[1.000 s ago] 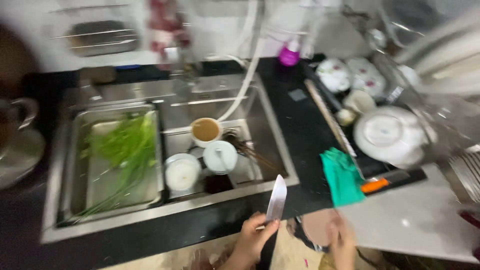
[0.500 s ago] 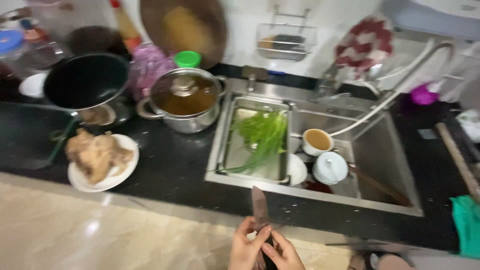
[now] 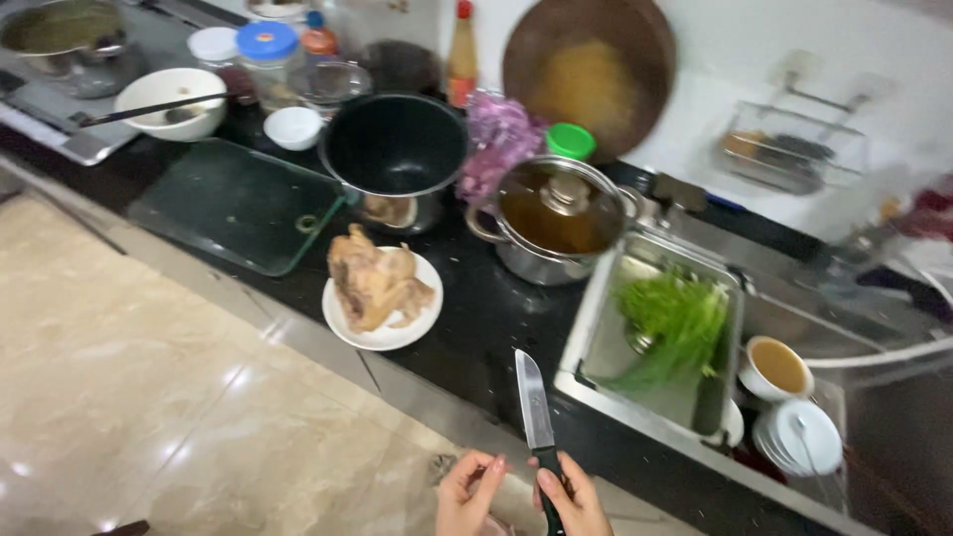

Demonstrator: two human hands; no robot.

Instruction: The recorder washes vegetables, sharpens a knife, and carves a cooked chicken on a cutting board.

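Black counter [image 3: 476,308]: plate [image 3: 397,333] holds chicken [image 3: 375,283] (whole); right hand [image 3: 571,501] grips knife [image 3: 533,407], left hand [image 3: 467,491] empty.

right hand [image 3: 574,501] fisted low in view, left hand [image 3: 467,491] just beside it, fingers loosely curled.

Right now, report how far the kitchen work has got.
Done: cooked chicken sits whole on a white plate; greens lie in the sink tray. In hand: right hand holds a knife upright, left hand beside it. Left: chicken uncut, glass board bare.
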